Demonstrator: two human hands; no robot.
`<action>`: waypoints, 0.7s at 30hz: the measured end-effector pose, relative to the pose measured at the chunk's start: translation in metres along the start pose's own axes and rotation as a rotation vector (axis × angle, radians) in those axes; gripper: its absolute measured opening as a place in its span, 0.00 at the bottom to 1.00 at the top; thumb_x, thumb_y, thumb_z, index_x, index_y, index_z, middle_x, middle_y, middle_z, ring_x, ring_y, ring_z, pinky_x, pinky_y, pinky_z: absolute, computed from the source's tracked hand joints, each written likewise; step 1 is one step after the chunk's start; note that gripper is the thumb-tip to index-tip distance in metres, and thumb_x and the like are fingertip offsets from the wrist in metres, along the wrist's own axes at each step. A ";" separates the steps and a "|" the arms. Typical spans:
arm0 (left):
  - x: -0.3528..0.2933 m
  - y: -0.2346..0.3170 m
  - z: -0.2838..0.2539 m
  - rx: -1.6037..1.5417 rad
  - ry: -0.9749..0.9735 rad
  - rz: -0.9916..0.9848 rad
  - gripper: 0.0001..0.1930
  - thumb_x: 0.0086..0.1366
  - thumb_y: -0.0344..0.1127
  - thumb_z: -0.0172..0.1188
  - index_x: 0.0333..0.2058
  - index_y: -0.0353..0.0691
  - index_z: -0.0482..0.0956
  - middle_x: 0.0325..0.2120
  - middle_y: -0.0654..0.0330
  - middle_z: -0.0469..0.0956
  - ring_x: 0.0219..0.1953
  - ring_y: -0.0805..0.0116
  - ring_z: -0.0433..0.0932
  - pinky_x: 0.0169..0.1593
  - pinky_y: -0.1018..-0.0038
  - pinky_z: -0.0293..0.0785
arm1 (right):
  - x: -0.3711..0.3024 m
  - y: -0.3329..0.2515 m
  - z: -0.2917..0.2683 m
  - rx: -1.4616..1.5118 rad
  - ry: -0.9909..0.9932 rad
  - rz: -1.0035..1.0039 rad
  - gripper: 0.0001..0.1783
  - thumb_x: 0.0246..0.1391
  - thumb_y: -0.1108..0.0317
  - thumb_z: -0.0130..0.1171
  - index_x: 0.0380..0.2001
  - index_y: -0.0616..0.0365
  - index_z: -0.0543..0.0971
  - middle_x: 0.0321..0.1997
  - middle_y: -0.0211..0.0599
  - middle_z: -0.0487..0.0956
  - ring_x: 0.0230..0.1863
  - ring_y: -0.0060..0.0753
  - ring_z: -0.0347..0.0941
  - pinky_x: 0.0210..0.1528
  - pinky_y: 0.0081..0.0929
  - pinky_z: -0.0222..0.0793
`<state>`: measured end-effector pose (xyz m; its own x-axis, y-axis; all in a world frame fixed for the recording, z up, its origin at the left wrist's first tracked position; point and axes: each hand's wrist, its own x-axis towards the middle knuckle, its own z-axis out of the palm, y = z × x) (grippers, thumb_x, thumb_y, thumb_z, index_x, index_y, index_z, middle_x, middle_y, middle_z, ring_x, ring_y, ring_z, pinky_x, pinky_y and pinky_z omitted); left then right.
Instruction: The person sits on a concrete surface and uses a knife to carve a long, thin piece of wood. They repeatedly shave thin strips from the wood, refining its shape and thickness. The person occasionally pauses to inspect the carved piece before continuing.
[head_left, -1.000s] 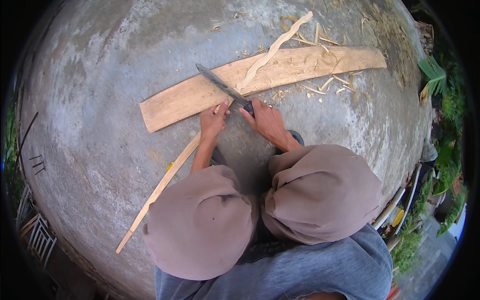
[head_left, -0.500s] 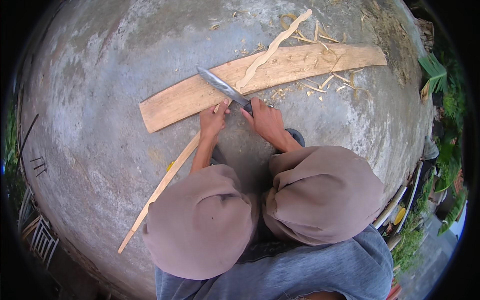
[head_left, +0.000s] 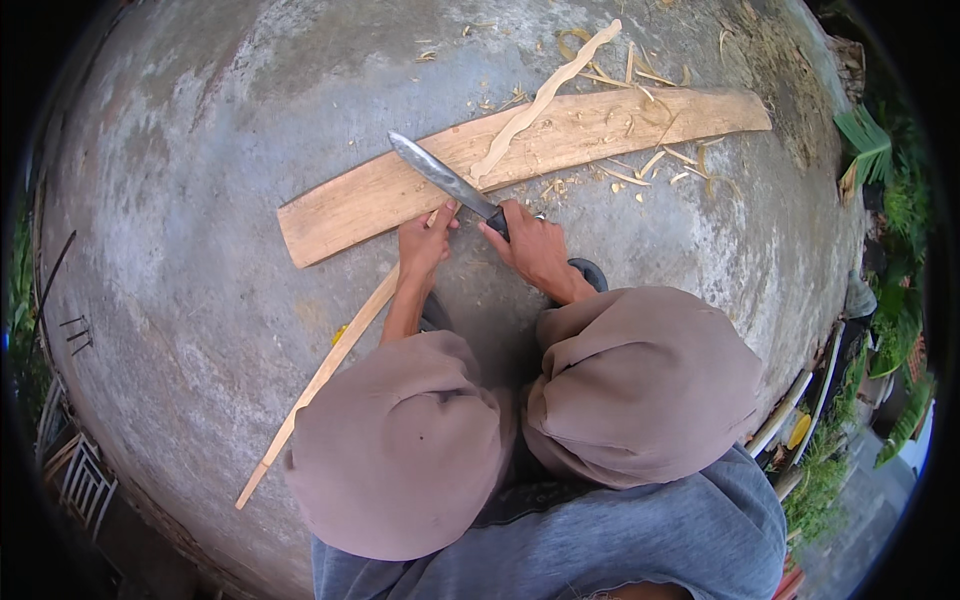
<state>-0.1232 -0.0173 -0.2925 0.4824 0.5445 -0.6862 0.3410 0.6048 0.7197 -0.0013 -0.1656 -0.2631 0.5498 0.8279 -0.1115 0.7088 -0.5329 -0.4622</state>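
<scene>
My left hand [head_left: 424,247] pinches a long, thin wooden strip [head_left: 318,378], which runs back past my left knee. My right hand [head_left: 537,246] is wrapped round the black handle of a knife [head_left: 438,173]. Its broad grey blade points to the far left and crosses above the wooden plank [head_left: 350,212], close to the strip's tip at my left fingers. On the blade's far side a wavy-edged wooden piece [head_left: 540,104] lies slantwise over the plank. Whether it joins the strip I cannot tell, as the blade passes between them.
Curled shavings [head_left: 655,160] are scattered over and around the plank's right half. The concrete ground [head_left: 190,260] spreads all round. My bent knees [head_left: 640,385] stand close behind my hands. Green plants [head_left: 880,150] line the right edge, a pale metal rack [head_left: 88,487] the lower left.
The knife has shifted very slightly to the left, its tip a little farther out. Both hands keep their grips, and the plank and strips look unmoved.
</scene>
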 end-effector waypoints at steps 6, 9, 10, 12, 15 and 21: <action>0.000 -0.003 -0.008 0.000 0.009 0.013 0.21 0.69 0.51 0.70 0.32 0.35 0.80 0.16 0.75 0.62 0.14 0.84 0.57 0.19 0.80 0.53 | 0.007 0.002 0.006 -0.047 -0.051 0.039 0.25 0.66 0.45 0.60 0.41 0.59 0.72 0.33 0.51 0.84 0.28 0.60 0.83 0.27 0.51 0.78; -0.001 -0.002 -0.003 -0.018 0.005 0.026 0.22 0.69 0.51 0.70 0.32 0.35 0.80 0.16 0.75 0.62 0.15 0.84 0.56 0.19 0.80 0.53 | 0.001 0.000 0.003 -0.009 0.023 -0.040 0.24 0.66 0.45 0.60 0.40 0.58 0.72 0.33 0.50 0.84 0.28 0.59 0.83 0.27 0.50 0.78; -0.001 -0.002 -0.004 -0.024 0.004 0.032 0.22 0.69 0.51 0.70 0.32 0.35 0.80 0.16 0.75 0.61 0.15 0.84 0.56 0.19 0.80 0.53 | 0.002 -0.001 0.003 -0.021 0.012 -0.032 0.24 0.66 0.45 0.60 0.40 0.58 0.71 0.33 0.50 0.84 0.28 0.58 0.83 0.27 0.50 0.78; 0.000 -0.002 -0.006 -0.017 -0.011 0.015 0.22 0.69 0.51 0.70 0.32 0.34 0.80 0.16 0.75 0.62 0.14 0.84 0.57 0.19 0.80 0.53 | 0.004 -0.001 0.002 -0.045 -0.011 -0.017 0.24 0.66 0.45 0.60 0.40 0.58 0.71 0.33 0.50 0.84 0.28 0.58 0.84 0.27 0.49 0.78; -0.001 -0.001 -0.006 -0.009 0.009 0.019 0.23 0.69 0.51 0.70 0.33 0.33 0.80 0.15 0.75 0.62 0.14 0.83 0.57 0.19 0.80 0.53 | 0.008 0.004 0.007 -0.066 -0.030 0.028 0.24 0.66 0.45 0.59 0.40 0.57 0.72 0.32 0.50 0.84 0.28 0.57 0.84 0.28 0.50 0.79; -0.001 -0.002 -0.009 -0.004 0.004 0.022 0.24 0.68 0.52 0.71 0.33 0.32 0.80 0.15 0.75 0.61 0.14 0.83 0.57 0.19 0.80 0.54 | 0.010 0.008 0.007 -0.154 -0.023 0.045 0.26 0.67 0.44 0.59 0.41 0.60 0.71 0.33 0.53 0.84 0.30 0.58 0.84 0.30 0.47 0.79</action>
<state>-0.1318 -0.0135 -0.2941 0.4868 0.5599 -0.6705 0.3272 0.5948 0.7342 0.0061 -0.1603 -0.2740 0.5733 0.8055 -0.1499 0.7440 -0.5885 -0.3164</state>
